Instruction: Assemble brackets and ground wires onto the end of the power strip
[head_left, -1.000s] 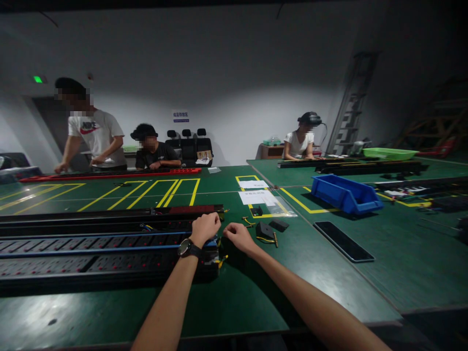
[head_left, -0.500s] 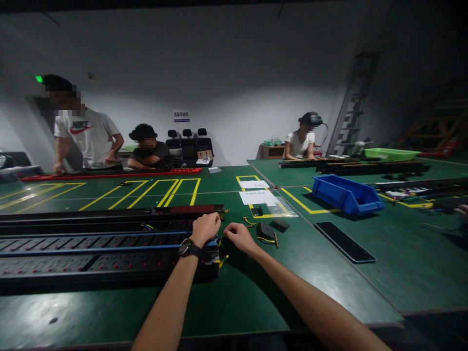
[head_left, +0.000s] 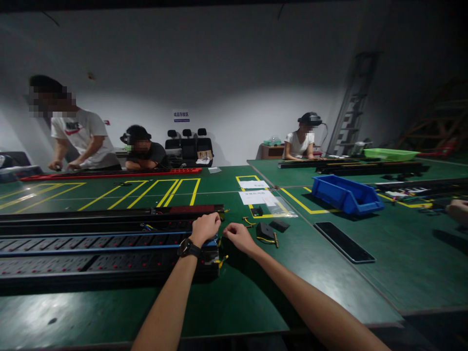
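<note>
Long black power strips [head_left: 98,263] with rows of sockets and small red spots lie side by side on the left. My left hand [head_left: 205,229], with a watch at its wrist, is closed over the right end of the blue-edged power strip [head_left: 139,240]. Just right of that end, my right hand [head_left: 239,236] is closed in a pinch; whatever its fingertips hold is too small or hidden to name. Short yellow wires [head_left: 223,262] stick out of the nearest strip's end. Right of my right hand lie small black blocks [head_left: 264,231] and a yellow wire [head_left: 248,222].
A blue bin [head_left: 345,195] and a dark tablet-like slab [head_left: 344,242] are on the green table [head_left: 292,292] at right. Paper sheets [head_left: 258,197] lie ahead. Co-workers sit or stand across the table; another person's hand [head_left: 458,210] shows at the right edge.
My hands have barely moved. The standing co-worker at left has leaned further left, and another person's hand has come more into view at the right edge.
</note>
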{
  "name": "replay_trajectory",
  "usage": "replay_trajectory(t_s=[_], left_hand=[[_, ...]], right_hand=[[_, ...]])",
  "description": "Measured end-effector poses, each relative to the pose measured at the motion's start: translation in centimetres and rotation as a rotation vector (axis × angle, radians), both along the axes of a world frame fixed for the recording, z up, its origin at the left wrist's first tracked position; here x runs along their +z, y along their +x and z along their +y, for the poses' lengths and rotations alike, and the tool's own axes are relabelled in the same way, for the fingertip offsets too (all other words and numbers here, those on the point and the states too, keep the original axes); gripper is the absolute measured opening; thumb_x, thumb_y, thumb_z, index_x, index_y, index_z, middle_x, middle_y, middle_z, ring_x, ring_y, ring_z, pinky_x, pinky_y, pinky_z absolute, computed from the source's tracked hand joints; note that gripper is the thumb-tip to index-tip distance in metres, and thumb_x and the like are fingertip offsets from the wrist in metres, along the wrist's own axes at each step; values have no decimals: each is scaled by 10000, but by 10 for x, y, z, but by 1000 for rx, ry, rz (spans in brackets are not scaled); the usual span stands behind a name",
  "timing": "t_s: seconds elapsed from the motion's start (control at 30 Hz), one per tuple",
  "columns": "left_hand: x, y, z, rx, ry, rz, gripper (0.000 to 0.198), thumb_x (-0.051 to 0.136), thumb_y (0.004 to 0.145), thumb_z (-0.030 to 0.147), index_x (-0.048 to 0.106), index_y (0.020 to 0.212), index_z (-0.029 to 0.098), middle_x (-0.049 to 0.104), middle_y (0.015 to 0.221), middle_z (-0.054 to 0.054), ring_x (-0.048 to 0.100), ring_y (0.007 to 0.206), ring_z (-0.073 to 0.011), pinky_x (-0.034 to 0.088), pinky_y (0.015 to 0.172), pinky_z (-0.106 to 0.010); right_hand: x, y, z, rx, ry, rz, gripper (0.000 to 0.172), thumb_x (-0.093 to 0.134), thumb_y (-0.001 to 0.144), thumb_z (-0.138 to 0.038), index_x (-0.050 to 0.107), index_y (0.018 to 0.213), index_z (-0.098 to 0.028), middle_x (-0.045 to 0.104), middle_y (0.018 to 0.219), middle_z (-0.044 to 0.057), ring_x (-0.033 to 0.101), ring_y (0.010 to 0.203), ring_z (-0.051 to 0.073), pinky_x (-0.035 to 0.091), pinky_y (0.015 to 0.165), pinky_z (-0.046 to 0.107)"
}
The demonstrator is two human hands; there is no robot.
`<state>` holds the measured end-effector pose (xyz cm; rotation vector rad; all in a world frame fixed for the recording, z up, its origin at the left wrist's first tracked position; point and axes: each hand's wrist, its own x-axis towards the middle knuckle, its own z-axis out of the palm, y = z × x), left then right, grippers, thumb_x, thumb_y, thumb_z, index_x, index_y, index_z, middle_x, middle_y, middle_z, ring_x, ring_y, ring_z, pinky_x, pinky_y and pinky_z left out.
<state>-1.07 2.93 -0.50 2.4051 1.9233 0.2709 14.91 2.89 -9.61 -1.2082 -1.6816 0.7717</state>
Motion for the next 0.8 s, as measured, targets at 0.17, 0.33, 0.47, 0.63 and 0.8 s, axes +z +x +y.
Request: replay_trajectory(t_s=[0.17, 0.33, 0.47, 0.63, 0.8], left_hand=[[-1, 0, 1, -20, 9, -12, 282, 447, 933, 422, 682, 1049, 320, 755, 1062, -61, 701, 1009, -292, 511, 848, -383], [2, 0, 0, -24, -24, -29, 362, 436, 938, 517, 697, 1080, 310, 753, 1088, -74, 696, 1037, -285, 511, 871, -372], [10, -2, -3, -44, -54, -87, 376, 437, 947, 518, 682, 1134, 303, 742, 1136, -76, 677, 1090, -279, 504, 882, -359], [27, -6, -25, -107, 12, -79, 313, 456, 953, 470, 680, 1079, 293, 723, 1153, -60, 667, 1068, -262, 494, 862, -345], [36, -10, -67, -147, 46, -37, 335, 426, 975, 469, 681, 996, 253, 703, 1055, -54, 666, 933, -217, 476, 785, -309]], right_hand=[[6, -1, -3, 22, -14, 36, 109, 603, 763, -220, 690, 722, -168, 688, 719, 19, 594, 678, 155, 421, 633, 248], [30, 21, 3, 4, -117, 196, 214, 611, 773, -379, 666, 744, -175, 596, 604, -9, 526, 575, 140, 383, 539, 242], [53, 61, 13, -126, -6, 172, 284, 608, 767, -448, 665, 767, -170, 591, 622, -3, 532, 585, 147, 385, 538, 248], [60, 109, 17, -200, 100, -61, 287, 576, 806, -426, 691, 758, -167, 649, 671, 36, 572, 641, 171, 398, 594, 269], [56, 135, 2, -76, 92, -413, 248, 607, 829, -361, 760, 903, -181, 717, 770, 53, 609, 666, 181, 383, 593, 269]])
